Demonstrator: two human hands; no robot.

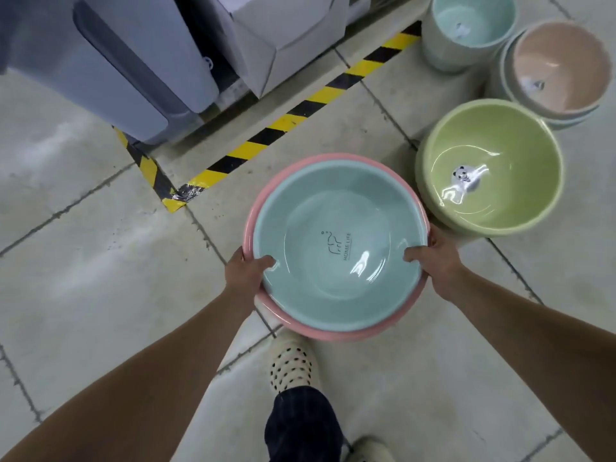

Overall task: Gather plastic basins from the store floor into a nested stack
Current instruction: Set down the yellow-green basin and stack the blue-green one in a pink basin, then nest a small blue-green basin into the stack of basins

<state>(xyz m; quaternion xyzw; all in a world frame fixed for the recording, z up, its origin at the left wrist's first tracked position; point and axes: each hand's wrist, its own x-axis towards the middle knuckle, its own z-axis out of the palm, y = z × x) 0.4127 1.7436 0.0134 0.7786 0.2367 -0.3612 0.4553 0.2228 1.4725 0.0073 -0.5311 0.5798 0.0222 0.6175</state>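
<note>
Round teal plastic basin [336, 245] sits nested inside a round pink plastic basin [333, 333], the pair held over the grey tiled floor [83, 261]. Left hand [245, 271] and right hand [440, 258] grip opposite rims, thumbs curled inside the teal wall, fingers hidden beneath. Lime-green round plastic basin [520, 138] stands on the floor just beside, to the right.

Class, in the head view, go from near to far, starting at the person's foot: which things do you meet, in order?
Spotted shoe → blue basin nested in the pink basin, gripped by left hand and right hand → green basin → peach basin → pale blue basin.
</note>
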